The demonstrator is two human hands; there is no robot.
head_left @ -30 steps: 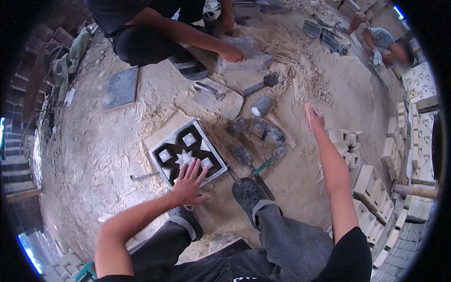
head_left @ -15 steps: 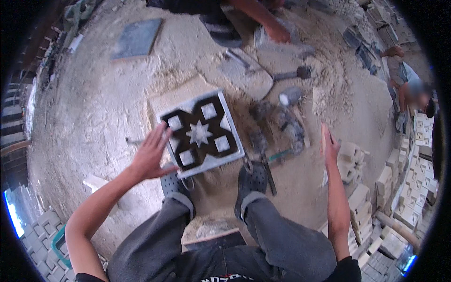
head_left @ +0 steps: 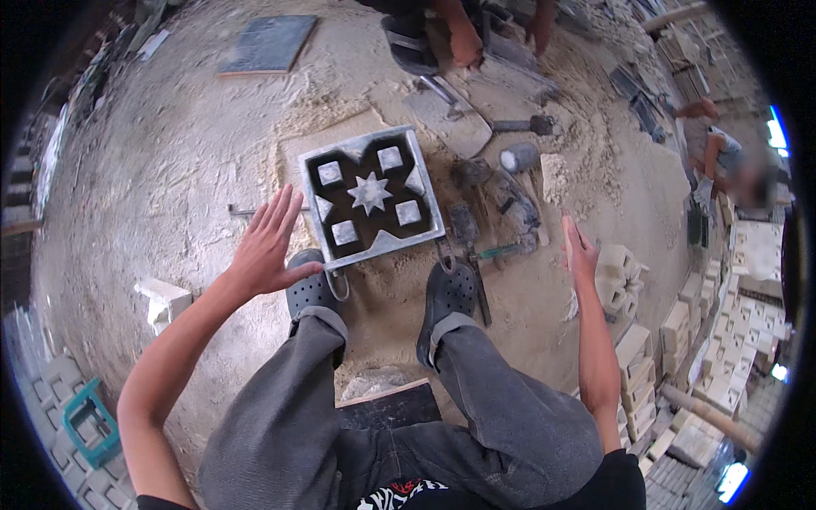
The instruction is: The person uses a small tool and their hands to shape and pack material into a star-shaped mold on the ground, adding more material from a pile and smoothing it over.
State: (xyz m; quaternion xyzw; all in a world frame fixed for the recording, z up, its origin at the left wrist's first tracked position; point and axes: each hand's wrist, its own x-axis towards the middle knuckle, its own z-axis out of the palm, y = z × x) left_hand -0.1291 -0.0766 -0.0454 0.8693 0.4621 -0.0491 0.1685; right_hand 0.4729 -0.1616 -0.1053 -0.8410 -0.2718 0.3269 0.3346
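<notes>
A square grey metal mould (head_left: 429,200) lies on the ground just beyond my feet. Inside its rim, a star-shaped block (head_left: 369,195) stands in the middle, with several square blocks around it and dark gaps between. My left hand (head_left: 270,246) is open beside the mould's left side, its fingers stretched out. Its thumb tip is by the near left corner; whether it touches cannot be told. My right hand (head_left: 580,253) is held well off to the right, seen edge-on. Its fingers look straight, and nothing plainly shows in it.
A trowel (head_left: 463,127), a mallet (head_left: 518,158) and other tools lie right of the mould. Pale cast blocks (head_left: 619,280) stand at the right. Beyond, a co-worker's hands (head_left: 466,47) are low over the ground. A grey board (head_left: 270,44) lies at far left.
My left hand has come off the mould's left rim, over which its fingers lay. The view has shifted, so the mould sits higher in it. The co-worker's second hand now shows.
</notes>
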